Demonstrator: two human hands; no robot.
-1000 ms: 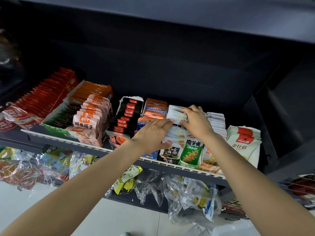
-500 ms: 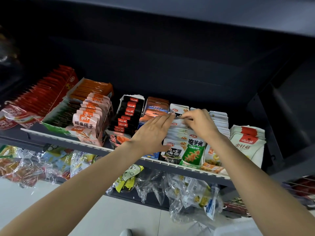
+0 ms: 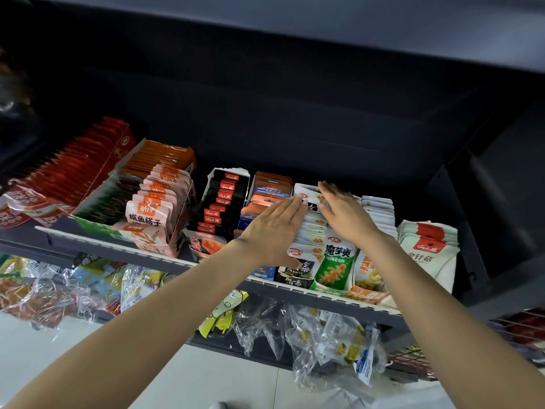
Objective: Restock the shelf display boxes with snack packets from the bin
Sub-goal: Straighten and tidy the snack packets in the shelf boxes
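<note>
Packets at the front lip of the dark metal shelf point(image 3: 165, 256), low in the middle of the frame, are what worry me: the green-printed plastic pouch point(image 3: 334, 268) and the black-and-white pouch point(image 3: 298, 271) beside it already lean over the white toothed rail, and a shove from behind could tip them off. My left hand point(image 3: 272, 231) lies flat, fingers straight, holding nothing, along the left side of the row of small white snack packets point(image 3: 312, 228). Farther back my right hand point(image 3: 343, 211), fingers spread and blurred, empty, hovers over that row, and pressing unevenly could fan the packets into the white packets point(image 3: 380, 214) standing in the neighbouring row to the right; the bin is out of frame.
</note>
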